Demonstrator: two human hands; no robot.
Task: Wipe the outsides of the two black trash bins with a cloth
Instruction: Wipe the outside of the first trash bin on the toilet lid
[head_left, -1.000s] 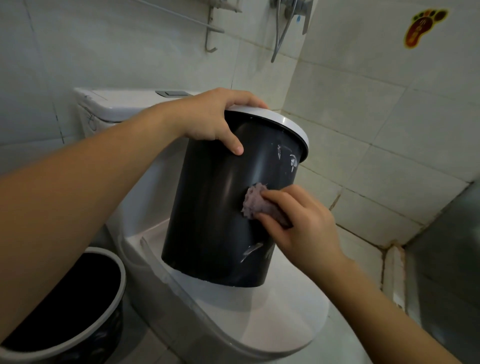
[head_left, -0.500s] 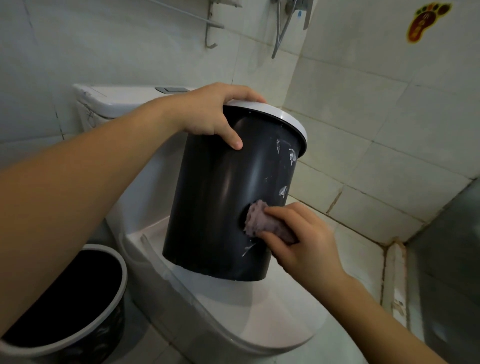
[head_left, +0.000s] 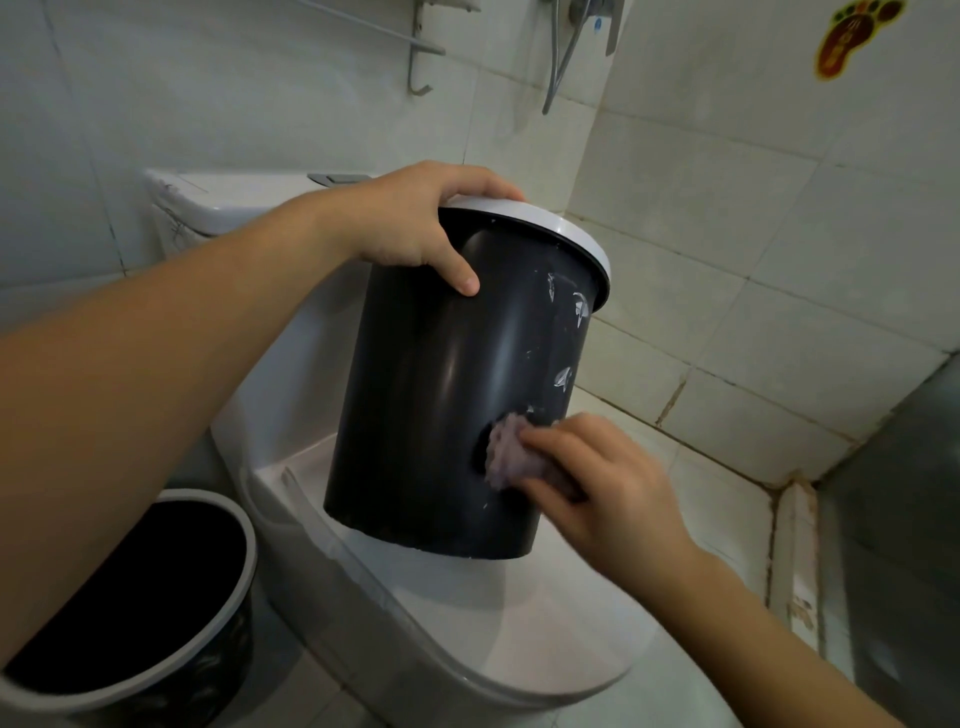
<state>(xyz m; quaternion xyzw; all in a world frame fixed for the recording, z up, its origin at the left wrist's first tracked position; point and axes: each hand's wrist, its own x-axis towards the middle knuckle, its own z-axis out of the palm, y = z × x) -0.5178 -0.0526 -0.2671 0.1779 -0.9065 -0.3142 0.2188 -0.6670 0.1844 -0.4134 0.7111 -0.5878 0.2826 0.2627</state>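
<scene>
I have the black bin (head_left: 447, 395) standing on the closed toilet lid (head_left: 545, 613), tipped a little toward the far right so its side faces me. My left hand (head_left: 415, 223) is clamped over the white rim (head_left: 571, 231) at the near-left of the top, fingers curled over the edge and thumb pressed on the dark wall. My right hand (head_left: 597, 478) pinches the bunched purple cloth (head_left: 506, 457) and presses it against the lower right of the wall, just above the base.

This bin feels like thin, stiff plastic to judge by its look: light and likely empty, so it would skid on the glossy lid if I pushed hard without bracing. The rim is the right place to hold, since the smooth wall offers no purchase (and I want that surface bare for wiping anyway). The cloth is soft and wads small, so it covers only a patch at a time; the pale smears (head_left: 563, 376) higher up on the right side look untouched.

The second bin (head_left: 119, 623) sits on the floor at the near left, well apart, its outside mostly hidden from me.
</scene>
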